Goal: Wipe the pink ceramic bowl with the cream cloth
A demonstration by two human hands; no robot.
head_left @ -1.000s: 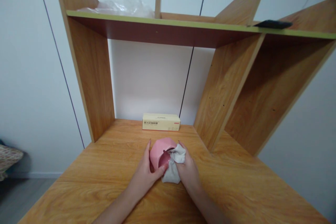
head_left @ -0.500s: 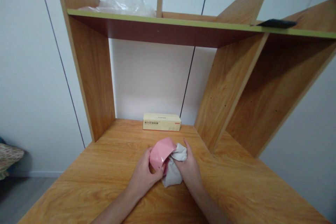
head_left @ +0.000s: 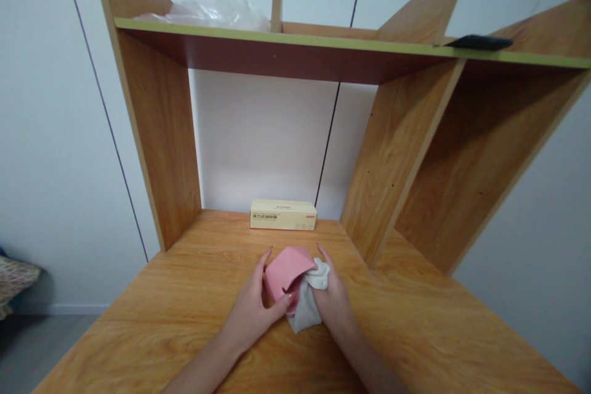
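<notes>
A pink faceted bowl (head_left: 287,268) is tipped on its side above the desk, its outer wall facing up. My left hand (head_left: 256,298) grips it from the left, thumb over the near rim and fingers around the far side. A light grey cloth (head_left: 306,305) is bunched at the bowl's right edge and hangs down toward the desk. My right hand (head_left: 333,295) holds this cloth against the bowl, with part of it pushed toward the inside. The right fingertips are mostly hidden behind cloth and bowl.
A cream cling-film box (head_left: 283,215) lies at the back of the wooden desk (head_left: 194,314). Upright panels (head_left: 406,154) and a shelf (head_left: 323,38) frame the desk. On the shelf are a clear plastic bag (head_left: 217,12) and a dark flat object (head_left: 481,42).
The bowl has turned a little in my left hand, and the left fingers now spread further along its far side. My right hand and the cloth have shifted slightly.
</notes>
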